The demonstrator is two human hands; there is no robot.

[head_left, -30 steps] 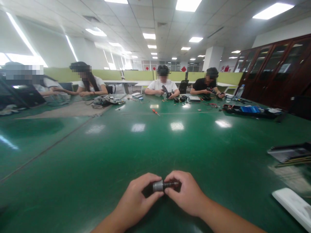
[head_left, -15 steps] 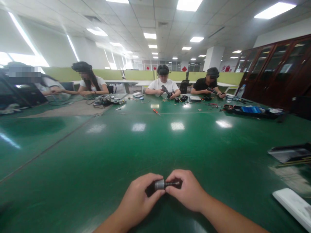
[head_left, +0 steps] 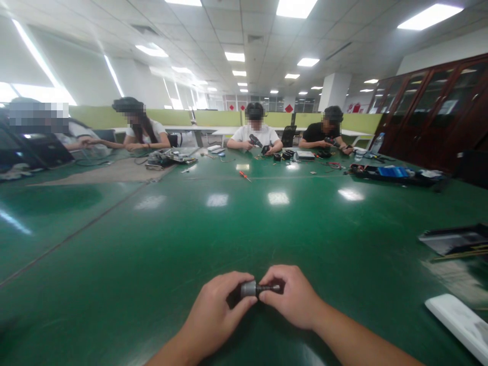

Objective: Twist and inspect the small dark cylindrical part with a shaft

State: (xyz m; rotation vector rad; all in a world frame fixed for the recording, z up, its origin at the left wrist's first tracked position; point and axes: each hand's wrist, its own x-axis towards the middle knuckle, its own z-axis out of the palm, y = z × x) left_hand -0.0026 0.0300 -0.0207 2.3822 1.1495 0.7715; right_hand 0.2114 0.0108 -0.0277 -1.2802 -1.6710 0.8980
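Observation:
Just above the near edge of the green table (head_left: 236,223), both my hands hold one small metal part (head_left: 252,288). It has a grey cylindrical body with a thin dark shaft sticking out to the right. My left hand (head_left: 215,315) is closed round the grey body. My right hand (head_left: 293,297) pinches the dark shaft with its fingertips. Whatever lies inside my palms is hidden.
A white flat object (head_left: 457,325) lies at the near right, with a dark tray (head_left: 453,239) behind it. Several people sit working at the far side among tools, a red screwdriver (head_left: 244,176) and a black tray (head_left: 396,174). Wooden cabinets (head_left: 438,112) line the right wall.
My hands and the part have risen very slightly in view; their grip is the same. A person at the far side has raised a dark tool.

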